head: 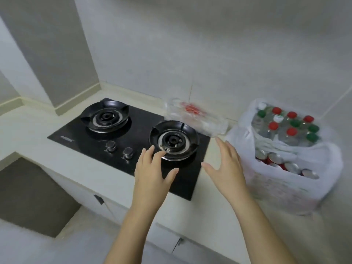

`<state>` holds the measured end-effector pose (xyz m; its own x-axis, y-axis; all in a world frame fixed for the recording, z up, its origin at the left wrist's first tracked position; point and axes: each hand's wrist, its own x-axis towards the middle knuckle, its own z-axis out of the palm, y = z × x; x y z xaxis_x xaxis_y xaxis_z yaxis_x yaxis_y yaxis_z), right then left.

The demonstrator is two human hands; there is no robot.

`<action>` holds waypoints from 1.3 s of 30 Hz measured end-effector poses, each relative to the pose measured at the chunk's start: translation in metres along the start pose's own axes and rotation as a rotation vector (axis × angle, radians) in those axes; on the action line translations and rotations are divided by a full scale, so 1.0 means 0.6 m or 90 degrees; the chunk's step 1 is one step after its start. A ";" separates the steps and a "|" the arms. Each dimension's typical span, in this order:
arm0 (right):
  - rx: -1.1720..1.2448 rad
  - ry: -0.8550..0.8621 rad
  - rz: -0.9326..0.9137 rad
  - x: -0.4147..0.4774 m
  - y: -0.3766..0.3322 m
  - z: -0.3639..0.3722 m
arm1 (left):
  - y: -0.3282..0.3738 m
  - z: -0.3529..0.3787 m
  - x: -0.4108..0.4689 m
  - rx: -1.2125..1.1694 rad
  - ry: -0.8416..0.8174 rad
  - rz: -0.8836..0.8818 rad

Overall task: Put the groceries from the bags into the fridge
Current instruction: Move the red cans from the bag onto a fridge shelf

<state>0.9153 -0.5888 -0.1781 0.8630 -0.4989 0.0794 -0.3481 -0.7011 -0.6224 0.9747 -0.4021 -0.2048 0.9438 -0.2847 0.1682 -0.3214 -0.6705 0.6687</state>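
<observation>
A white plastic bag [285,189] stands on the counter at the right, full of clear bottles [291,130] with red, green and white caps at the back and several cans [280,161] at the front. Against the wall behind the stove lies a clear plastic bag [196,119] with something red inside. My left hand [152,168] hovers over the stove's front edge with fingers spread, holding nothing. My right hand [226,161] is held out empty, fingers straight, a little left of the white bag and apart from it. No fridge is in view.
A black glass two-burner gas stove [99,141] with two knobs [119,148] is set into the pale counter [38,130]. Grey tiled walls rise behind it. Cabinet doors [106,202] sit below the counter, and an open recess is at lower left.
</observation>
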 end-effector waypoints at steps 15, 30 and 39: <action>0.008 0.157 0.158 0.069 0.268 -0.151 | 0.283 0.280 0.122 0.009 -0.206 0.535; 0.084 0.116 0.336 0.107 0.475 -0.230 | 0.236 0.378 0.170 0.322 -0.396 0.195; 0.171 0.149 0.345 0.108 0.488 -0.199 | 0.209 0.409 0.165 0.021 -0.389 0.123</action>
<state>0.8255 -0.8873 -0.2624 0.4776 -0.8653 -0.1519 -0.5822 -0.1822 -0.7924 1.0089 -0.6823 -0.2819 0.6567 -0.7355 -0.1664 -0.4928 -0.5856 0.6436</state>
